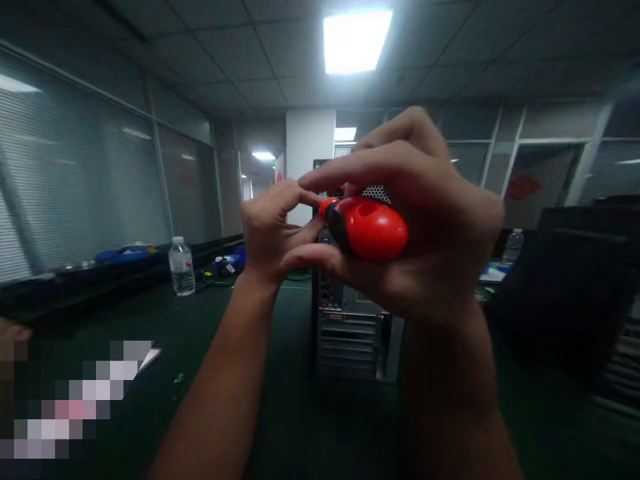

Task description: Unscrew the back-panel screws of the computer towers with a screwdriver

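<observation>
A red and black screwdriver (377, 230) points away from me at the centre, its rounded handle end facing the camera. My right hand (425, 220) is closed round the handle, with thumb and fingers reaching forward along it. My left hand (275, 230) is beside the front of the screwdriver, its thumb and fingertips pinched near the red collar; what exactly they grip is hidden. Behind both hands a computer tower (350, 343) stands upright with its rear panel towards me. The tool's tip is out of sight.
On the dark green table (285, 400) a water bottle (181, 267) stands at the left, with small metal pieces (179, 380) nearer. Part of another person's hand (14, 330) shows at the left edge. A large black object (545, 287) stands at the right.
</observation>
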The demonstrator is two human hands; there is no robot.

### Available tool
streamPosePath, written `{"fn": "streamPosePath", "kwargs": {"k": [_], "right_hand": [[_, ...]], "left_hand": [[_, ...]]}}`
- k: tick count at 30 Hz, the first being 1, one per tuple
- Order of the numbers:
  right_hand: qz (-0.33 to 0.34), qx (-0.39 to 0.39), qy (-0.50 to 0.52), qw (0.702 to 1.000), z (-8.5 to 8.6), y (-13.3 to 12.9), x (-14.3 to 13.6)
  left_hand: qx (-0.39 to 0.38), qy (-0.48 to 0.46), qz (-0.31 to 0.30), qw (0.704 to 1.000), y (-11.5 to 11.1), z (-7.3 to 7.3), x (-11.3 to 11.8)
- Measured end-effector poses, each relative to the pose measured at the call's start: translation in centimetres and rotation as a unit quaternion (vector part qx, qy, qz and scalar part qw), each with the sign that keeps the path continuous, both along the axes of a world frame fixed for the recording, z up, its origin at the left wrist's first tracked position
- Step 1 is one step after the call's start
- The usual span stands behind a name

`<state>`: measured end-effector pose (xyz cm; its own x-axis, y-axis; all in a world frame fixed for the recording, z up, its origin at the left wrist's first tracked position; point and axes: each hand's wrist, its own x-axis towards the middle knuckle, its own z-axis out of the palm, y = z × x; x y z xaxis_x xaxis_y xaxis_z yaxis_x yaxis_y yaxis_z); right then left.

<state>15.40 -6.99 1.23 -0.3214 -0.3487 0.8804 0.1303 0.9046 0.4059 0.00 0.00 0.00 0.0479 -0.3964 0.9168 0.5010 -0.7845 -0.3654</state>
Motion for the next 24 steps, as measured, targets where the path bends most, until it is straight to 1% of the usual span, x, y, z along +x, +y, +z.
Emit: {"fn": "streamPosePath", "kwargs": {"k": [4, 8, 10, 12, 14, 17, 21, 22, 24], "right_hand": [[0.012, -0.001, -0.028, 1.000, 0.3, 0.0, 0.0], [0.059, -0.033, -0.065, 0.996, 0.3, 0.0, 0.3], [0.073, -0.061, -0.075, 0.993, 0.3, 0.0, 0.6], [0.082, -0.086, -0.082, 0.990, 0.3, 0.0, 0.7], [0.095, -0.088, -0.105, 0.986, 0.4, -0.1, 0.8], [0.124, -0.085, -0.143, 0.978, 0.5, -0.4, 0.8], [0.129, -0.136, -0.160, 0.969, 0.5, -1.1, 1.0], [0.129, -0.147, -0.168, 0.966, 0.5, -1.2, 1.1], [0.139, -0.146, -0.183, 0.962, 0.4, -1.1, 1.2]], "left_hand": [[0.005, 0.029, 0.028, 0.999, -0.2, 0.0, -0.1], [0.004, 0.036, 0.027, 0.999, -0.1, -0.1, -0.4], [-0.011, 0.034, 0.022, 0.999, -0.1, -0.1, -0.6], [-0.020, 0.041, 0.005, 0.999, -0.3, 0.0, -0.7], [-0.009, 0.061, -0.015, 0.998, -0.5, 0.1, -0.7], [0.005, 0.092, -0.021, 0.996, -0.5, 0.2, -0.7], [-0.044, 0.047, -0.026, 0.998, 0.4, -0.2, -0.8], [-0.049, 0.035, -0.026, 0.998, 0.6, -0.3, -0.8], [-0.033, 0.031, -0.022, 0.999, 0.7, -0.4, -1.0]]}}
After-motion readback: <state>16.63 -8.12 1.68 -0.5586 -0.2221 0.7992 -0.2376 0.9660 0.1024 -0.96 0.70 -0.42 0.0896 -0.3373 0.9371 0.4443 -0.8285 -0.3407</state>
